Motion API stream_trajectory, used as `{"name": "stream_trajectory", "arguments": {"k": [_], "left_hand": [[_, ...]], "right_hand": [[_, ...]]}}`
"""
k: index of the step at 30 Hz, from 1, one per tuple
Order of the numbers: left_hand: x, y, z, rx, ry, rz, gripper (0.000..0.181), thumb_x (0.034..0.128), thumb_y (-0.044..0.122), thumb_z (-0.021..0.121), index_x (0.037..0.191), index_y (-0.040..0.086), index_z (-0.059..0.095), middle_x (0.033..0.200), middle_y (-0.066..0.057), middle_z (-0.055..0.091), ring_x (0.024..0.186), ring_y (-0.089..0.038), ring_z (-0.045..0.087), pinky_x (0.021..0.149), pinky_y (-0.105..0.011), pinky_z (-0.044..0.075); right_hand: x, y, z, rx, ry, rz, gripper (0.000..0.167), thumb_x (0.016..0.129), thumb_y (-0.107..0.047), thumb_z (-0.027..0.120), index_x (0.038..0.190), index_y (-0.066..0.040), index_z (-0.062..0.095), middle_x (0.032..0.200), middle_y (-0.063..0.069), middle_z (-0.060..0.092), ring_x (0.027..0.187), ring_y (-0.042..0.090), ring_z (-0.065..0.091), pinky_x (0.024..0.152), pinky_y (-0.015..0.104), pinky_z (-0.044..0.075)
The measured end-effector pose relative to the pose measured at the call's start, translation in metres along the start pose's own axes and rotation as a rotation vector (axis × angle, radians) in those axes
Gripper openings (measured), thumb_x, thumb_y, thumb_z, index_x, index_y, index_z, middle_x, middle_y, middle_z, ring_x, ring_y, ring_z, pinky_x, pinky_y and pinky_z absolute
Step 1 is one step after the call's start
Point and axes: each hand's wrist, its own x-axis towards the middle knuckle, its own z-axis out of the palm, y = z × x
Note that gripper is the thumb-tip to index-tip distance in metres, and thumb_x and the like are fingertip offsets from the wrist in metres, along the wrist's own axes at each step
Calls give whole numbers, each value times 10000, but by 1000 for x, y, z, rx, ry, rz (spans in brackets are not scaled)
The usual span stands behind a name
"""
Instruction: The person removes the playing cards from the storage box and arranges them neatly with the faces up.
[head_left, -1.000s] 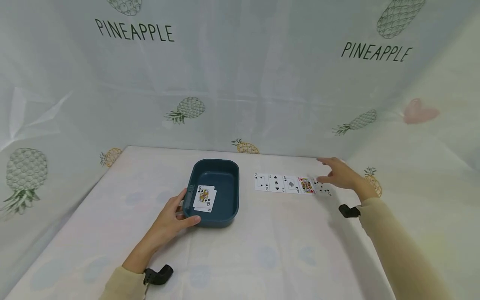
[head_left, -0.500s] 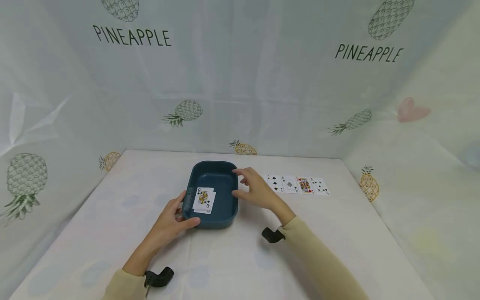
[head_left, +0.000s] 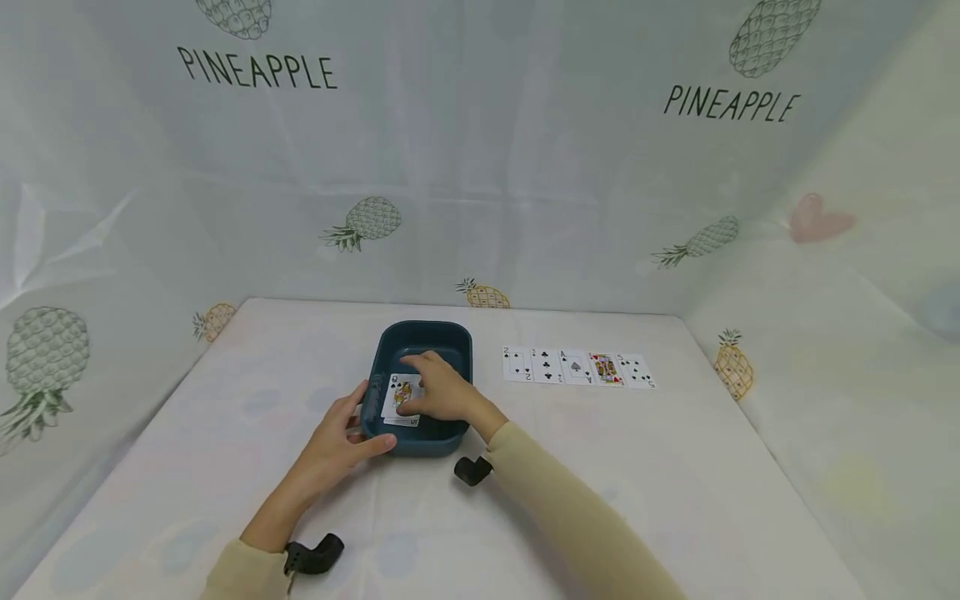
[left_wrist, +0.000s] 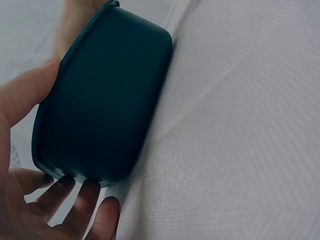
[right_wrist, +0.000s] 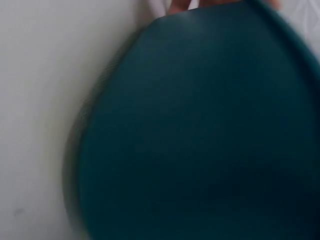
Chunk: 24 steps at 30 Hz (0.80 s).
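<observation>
My left hand (head_left: 330, 450) grips the near left corner of a dark teal box (head_left: 453, 442), thumb at the front rim and fingers along the left side. The left wrist view shows the fingertips against the wall of the box (left_wrist: 105, 100). My right hand (head_left: 446, 392) reaches over the right rim into the box, thumb and index finger apart above the playing cards inside. On top lies a queen (head_left: 397, 396), partly covered by the right hand; a card marked 5 (head_left: 401, 422) peeks out beneath. The right wrist view shows only the wall of the box (right_wrist: 200, 120), with the right hand out of sight.
Right of the box a row of face-up cards lies side by side: a two (head_left: 517, 365), another black card (head_left: 547, 367), an ace (head_left: 576, 367), a king (head_left: 606, 369) and a five (head_left: 636, 372). The white tablecloth (head_left: 675, 483) meets a pineapple-print curtain (head_left: 525, 167) behind.
My right hand has come from the right end of the card row, leftward across the table, and into the box. The left hand keeps its grip on the box.
</observation>
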Motion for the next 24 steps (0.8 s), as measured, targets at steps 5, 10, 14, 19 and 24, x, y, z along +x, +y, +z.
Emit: {"name": "stream_trajectory", "arguments": {"k": [5, 10, 14, 19, 24], "left_hand": [[-1, -1, -1, -10, 4, -4, 1088, 917, 354, 863, 1725, 201, 151, 1677, -208, 221, 1381, -431, 548, 1030, -442, 564], [-5, 4, -1, -18, 3, 5, 1082, 923, 326, 860, 1725, 182, 148, 1667, -222, 238, 1368, -433, 564, 1026, -452, 567], [-4, 5, -1, -16, 2, 11, 1079, 929, 319, 855, 1725, 172, 141, 1663, -233, 235, 1363, -436, 571, 1019, -434, 569], [-3, 2, 0, -24, 0, -6, 1094, 923, 334, 860, 1726, 177, 134, 1675, -217, 220, 1383, -428, 546, 1025, -403, 563], [-3, 1, 1, -29, 8, -23, 1097, 912, 351, 869, 1726, 201, 148, 1675, -193, 227, 1386, -419, 552, 1030, -414, 562]], "right_hand": [[7, -3, 9, -61, -15, 77, 829, 885, -328, 895, 1581, -107, 502, 1525, 144, 505, 1198, 233, 594, 1077, 398, 519], [8, -8, 13, -105, -40, 108, 877, 831, -320, 944, 1567, -96, 522, 1511, 147, 513, 1243, 251, 574, 1102, 399, 496], [9, -6, 14, -102, -49, 140, 895, 803, -298, 966, 1561, -101, 533, 1502, 146, 517, 1232, 261, 565, 1081, 398, 499], [9, -6, 16, -118, -58, 164, 904, 777, -311, 984, 1543, -92, 556, 1445, 130, 535, 1151, 228, 580, 1043, 352, 512], [8, -8, 15, -93, -62, 171, 898, 770, -295, 990, 1527, -56, 569, 1422, 124, 527, 1146, 229, 583, 1046, 350, 510]]}}
